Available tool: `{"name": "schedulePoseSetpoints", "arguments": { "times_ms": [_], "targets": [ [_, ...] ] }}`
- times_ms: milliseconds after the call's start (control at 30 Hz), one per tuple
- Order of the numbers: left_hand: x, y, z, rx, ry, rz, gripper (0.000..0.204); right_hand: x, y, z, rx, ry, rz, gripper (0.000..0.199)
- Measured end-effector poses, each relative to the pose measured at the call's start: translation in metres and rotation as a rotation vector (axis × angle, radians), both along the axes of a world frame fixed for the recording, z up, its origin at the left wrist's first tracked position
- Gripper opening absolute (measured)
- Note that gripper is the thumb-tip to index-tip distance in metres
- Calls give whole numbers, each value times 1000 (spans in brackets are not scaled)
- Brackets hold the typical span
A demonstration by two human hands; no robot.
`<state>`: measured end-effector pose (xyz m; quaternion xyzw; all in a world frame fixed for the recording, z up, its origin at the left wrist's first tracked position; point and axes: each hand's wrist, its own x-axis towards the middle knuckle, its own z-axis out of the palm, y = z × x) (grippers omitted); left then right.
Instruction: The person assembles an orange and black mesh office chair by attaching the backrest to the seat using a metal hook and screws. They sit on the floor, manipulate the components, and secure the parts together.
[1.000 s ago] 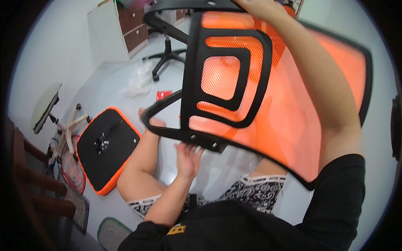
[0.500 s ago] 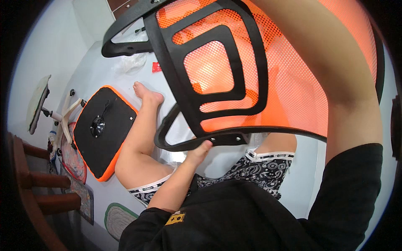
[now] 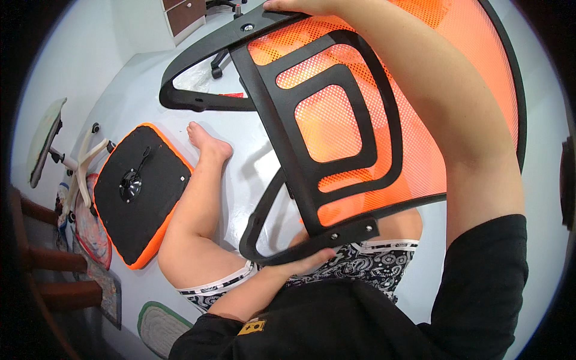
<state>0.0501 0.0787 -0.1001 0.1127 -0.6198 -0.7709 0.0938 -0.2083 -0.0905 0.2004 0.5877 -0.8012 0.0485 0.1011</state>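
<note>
An orange mesh chair back (image 3: 384, 120) with a black frame is held across the centre and upper right. The left hand (image 3: 303, 262) is cupped under its lower armrest, the right hand (image 3: 294, 6) closed over its top edge. A small red package (image 3: 233, 95) lies on the pale floor (image 3: 246, 162) at upper centre, an orange-edged seat cushion (image 3: 141, 192) at left.

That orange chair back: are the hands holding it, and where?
Yes. Both hands hold the chair back: the left hand supports the black frame's lower edge near the bracket, the right hand grips its far top edge.
</note>
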Motion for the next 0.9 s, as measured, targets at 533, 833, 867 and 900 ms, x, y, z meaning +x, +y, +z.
{"name": "schedulePoseSetpoints", "arguments": {
  "times_ms": [533, 833, 867, 900],
  "targets": [
    [27, 29, 44, 98, 369, -60, 44, 34, -103, -94, 458, 107, -69, 108],
    [33, 41, 41, 165, 431, -39, 37, 27, -95, -161, 748, 50, -149, 116],
    [35, 41, 41, 168, 429, -15, 36, 31, -98, -171, 736, 50, -137, 116],
    [36, 43, 42, 174, 432, -10, 35, 33, -99, -177, 788, 22, -147, 116]
  ]
}}
